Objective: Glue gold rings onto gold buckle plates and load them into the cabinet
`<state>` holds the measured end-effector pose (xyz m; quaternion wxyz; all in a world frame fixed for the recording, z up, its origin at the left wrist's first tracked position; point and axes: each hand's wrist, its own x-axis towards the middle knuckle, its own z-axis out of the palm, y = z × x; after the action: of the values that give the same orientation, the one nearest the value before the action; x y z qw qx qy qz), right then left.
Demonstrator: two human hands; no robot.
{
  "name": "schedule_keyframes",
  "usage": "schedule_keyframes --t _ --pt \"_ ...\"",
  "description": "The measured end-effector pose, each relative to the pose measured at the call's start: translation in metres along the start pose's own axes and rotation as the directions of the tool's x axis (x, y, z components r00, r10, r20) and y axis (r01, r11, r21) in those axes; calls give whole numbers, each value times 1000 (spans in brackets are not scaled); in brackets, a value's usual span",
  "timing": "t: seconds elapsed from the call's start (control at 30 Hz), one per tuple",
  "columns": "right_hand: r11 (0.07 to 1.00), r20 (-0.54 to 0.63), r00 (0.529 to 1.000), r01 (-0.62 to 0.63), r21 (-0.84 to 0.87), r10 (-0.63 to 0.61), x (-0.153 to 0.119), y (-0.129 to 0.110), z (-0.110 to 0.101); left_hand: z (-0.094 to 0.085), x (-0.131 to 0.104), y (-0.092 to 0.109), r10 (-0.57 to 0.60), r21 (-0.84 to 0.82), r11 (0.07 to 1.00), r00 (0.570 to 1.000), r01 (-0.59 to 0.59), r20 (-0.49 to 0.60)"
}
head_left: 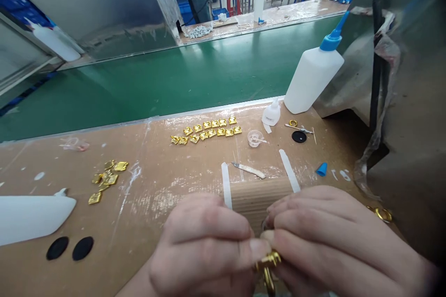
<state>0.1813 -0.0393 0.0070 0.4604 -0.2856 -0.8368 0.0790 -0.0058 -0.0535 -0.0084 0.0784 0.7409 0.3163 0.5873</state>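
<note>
Close to the camera at the bottom, my left hand (209, 241) and my right hand (324, 232) meet with fingertips pinched around a small gold metal fitting (269, 262). A loop hangs from the fitting's lower side. My fingers cover much of it, and whatever sits between the thumbs is hidden. Beneath the hands lies a ribbed cardboard pad (261, 195) edged with white tape. Just beyond it rests a white-handled craft knife (249, 170). Two rows of gold pieces (212, 130) are laid out farther back, and a loose pile of similar gold pieces (108, 177) is on the left.
A large white squeeze bottle (313, 74) and a small bottle (272, 113) stand back right, near a clear cup (255, 138) and a blue cap (321, 169). Black discs (82, 248) and a lying white bottle (31, 218) are left. A green conveyor belt (174, 83) runs behind.
</note>
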Motion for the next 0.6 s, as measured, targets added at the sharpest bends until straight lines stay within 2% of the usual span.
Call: schedule_keyframes --t 0.07,0.17,0.27,0.6 --pt "996 10 997 80 40 -81 2 8 -1 5 5 -12 100 -123 987 993 -106 -57" --pt "981 152 969 187 58 -194 3 19 -6 4 9 -23 149 -161 976 989 -147 -1" --pt "982 192 963 183 56 -190 2 23 -8 -1 11 -23 153 -146 978 988 -147 27" --pt "976 160 964 204 71 -213 1 24 -3 -2 10 -23 149 -147 979 988 -142 36"
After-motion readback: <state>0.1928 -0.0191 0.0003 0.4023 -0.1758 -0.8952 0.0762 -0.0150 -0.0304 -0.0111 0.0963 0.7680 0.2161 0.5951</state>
